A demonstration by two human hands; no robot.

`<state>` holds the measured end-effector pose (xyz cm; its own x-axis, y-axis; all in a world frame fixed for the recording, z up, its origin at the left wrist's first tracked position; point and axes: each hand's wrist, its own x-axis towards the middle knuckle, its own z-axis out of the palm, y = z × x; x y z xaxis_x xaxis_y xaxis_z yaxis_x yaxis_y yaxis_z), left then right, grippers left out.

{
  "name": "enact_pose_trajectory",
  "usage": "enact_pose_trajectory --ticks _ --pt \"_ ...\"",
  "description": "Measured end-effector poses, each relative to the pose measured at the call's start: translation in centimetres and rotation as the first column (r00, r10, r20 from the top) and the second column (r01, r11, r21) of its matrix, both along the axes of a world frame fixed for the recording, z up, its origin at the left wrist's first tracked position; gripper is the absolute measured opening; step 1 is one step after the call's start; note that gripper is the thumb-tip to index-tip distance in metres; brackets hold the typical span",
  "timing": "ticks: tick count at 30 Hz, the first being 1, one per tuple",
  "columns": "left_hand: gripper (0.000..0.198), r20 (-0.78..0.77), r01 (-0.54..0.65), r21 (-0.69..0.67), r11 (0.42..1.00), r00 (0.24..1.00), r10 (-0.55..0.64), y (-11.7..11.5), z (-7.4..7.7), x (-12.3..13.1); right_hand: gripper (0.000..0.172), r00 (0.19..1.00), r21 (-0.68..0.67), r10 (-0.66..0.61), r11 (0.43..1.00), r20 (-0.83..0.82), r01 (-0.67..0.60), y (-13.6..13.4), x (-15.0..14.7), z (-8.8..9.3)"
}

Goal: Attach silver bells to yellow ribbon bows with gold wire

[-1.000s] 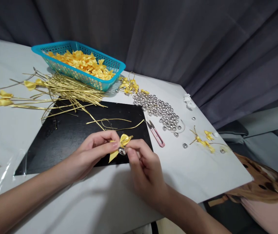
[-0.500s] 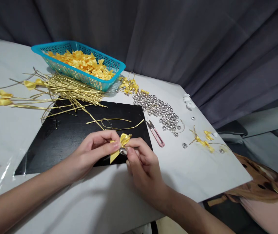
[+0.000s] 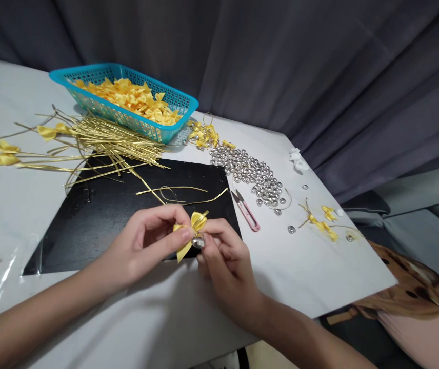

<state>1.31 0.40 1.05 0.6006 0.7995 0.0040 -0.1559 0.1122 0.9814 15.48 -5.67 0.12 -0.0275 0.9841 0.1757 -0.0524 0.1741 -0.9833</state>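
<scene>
Between my two hands is a yellow ribbon bow (image 3: 184, 248) with a shiny silver bead (image 3: 198, 241) at its middle. My left hand (image 3: 146, 238) pinches the bow from the left, thumb in front. My right hand (image 3: 227, 256) is closed at the bead's right side, thumb and forefinger against it. A short gold tie (image 3: 201, 219) shows over the bow's upper loop; its other end is hidden by my fingers. Both hands are above the near edge of a black mat (image 3: 73, 236).
A blue basket (image 3: 60, 77) of yellow bows stands at the back. Gold ties (image 3: 107, 138) lie in front of it. Silver beads (image 3: 254, 174) are heaped right of the mat, near pink thread snips (image 3: 248, 212). Loose bows (image 3: 321, 225) lie at the right.
The bow and bead have turned slightly in my fingers, and more of the bead's face shows. The bow's lower tail has shifted a little right and down.
</scene>
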Motion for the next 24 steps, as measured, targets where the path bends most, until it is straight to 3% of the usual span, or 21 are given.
enact_pose_trajectory --ticks 6,12,24 --pt "0.018 0.016 0.023 -0.034 0.999 1.0 -0.022 -0.04 -0.21 0.1 0.012 0.99 -0.018 0.056 0.998 -0.128 -0.058 -0.03 -0.1 -0.03" --pt "0.019 0.006 0.026 -0.042 0.999 1.0 -0.026 0.25 -0.41 -0.09 0.011 0.989 -0.03 0.063 0.997 -0.131 -0.068 0.24 -0.22 -0.04" --pt "0.024 0.051 0.067 -0.123 0.99 0.997 -0.061 -0.02 -0.86 -0.32 0.013 0.999 0.012 -0.004 1.0 0.046 0.003 -0.03 -0.05 -0.51"
